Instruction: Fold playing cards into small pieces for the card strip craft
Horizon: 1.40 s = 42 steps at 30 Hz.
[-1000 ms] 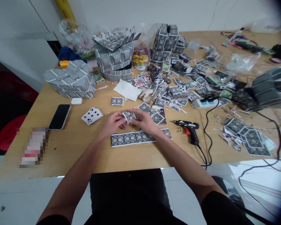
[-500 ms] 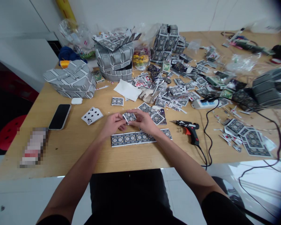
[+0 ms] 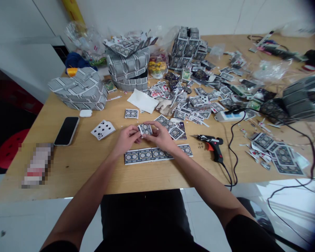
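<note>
Between my two hands is a small patterned card piece (image 3: 146, 129), gripped at both ends above the table. My left hand (image 3: 127, 139) pinches its left end, and my right hand (image 3: 161, 134) has fingers and thumb closed on its right end. Just below lies a strip of joined card pieces (image 3: 145, 155), partly covered by my right wrist. A similar flat piece (image 3: 131, 113) sits behind my hands. Loose patterned cards (image 3: 176, 132) lie to the right of my right hand. To the left rests a face-up stack of spade cards (image 3: 103, 130).
A glue gun (image 3: 212, 145) with a black cable lies at right, near a power strip (image 3: 230, 116). At left are a phone (image 3: 67, 131) and a white case (image 3: 85, 113). Card-woven baskets (image 3: 81, 89) and a heap of cut cards (image 3: 191, 101) stand behind.
The card piece has tilted slightly and shows more of its patterned face. Both hands have shifted very little and still hold it.
</note>
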Each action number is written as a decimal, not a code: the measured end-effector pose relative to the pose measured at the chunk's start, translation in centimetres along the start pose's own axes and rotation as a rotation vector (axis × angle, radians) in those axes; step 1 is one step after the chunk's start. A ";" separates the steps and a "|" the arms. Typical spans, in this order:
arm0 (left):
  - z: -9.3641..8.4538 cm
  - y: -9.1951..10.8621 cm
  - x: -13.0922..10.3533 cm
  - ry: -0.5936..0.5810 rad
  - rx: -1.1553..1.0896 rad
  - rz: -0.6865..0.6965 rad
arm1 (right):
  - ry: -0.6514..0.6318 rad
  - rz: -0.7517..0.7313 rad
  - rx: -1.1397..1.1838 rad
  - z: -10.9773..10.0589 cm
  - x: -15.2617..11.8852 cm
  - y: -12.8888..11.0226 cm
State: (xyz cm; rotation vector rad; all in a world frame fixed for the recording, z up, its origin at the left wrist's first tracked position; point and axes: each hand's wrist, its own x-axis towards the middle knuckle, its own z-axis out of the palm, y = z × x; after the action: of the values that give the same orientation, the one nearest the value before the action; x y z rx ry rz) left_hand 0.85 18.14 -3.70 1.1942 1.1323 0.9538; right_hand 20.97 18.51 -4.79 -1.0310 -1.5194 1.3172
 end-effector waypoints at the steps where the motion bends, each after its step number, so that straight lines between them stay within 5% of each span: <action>1: 0.0 0.0 0.0 -0.001 -0.001 0.011 | 0.016 0.009 0.027 0.1 0.0 0.0; 14: -0.4 -0.1 0.1 -0.091 -0.034 0.011 | 0.086 -0.016 0.054 0.0 0.1 0.1; 26: -0.3 -0.6 0.1 0.002 0.028 0.036 | 0.056 -0.005 0.107 0.2 0.1 0.2; 42: -0.4 -0.6 0.0 -0.035 0.084 0.268 | 0.203 -0.065 -0.009 0.6 -0.2 0.1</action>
State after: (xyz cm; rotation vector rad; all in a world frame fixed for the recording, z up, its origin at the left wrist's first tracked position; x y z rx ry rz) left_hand 0.40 18.13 -4.33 1.4509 1.0093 1.0906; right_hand 20.46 18.18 -5.00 -1.0778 -1.3955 1.1255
